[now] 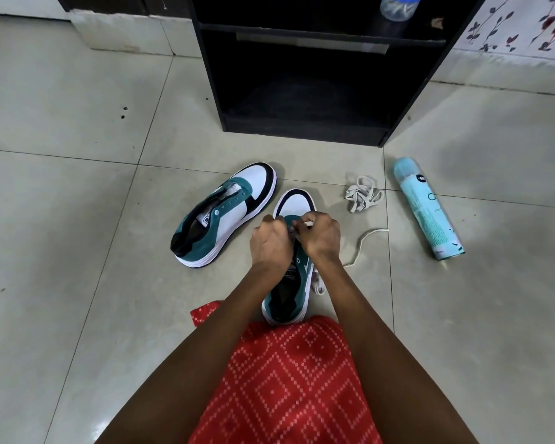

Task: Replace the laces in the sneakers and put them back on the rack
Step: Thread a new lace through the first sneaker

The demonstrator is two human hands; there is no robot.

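Pinching a flat white lace [377, 231] with the curled fingers of my right hand [322, 233], I had my left hand [271, 241] curled at the eyelets of the nearer teal, white and black sneaker [297, 203], its grasp hidden. The shoe lay on the floor tiles before the black wooden rack [302, 91].

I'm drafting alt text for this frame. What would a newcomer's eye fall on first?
At centre, the left hand and right hand meet over the near sneaker, the right pinching a white lace. The second sneaker lies unlaced left of it. On the tiles to the right lie a tangled lace bundle and a blue spray can.
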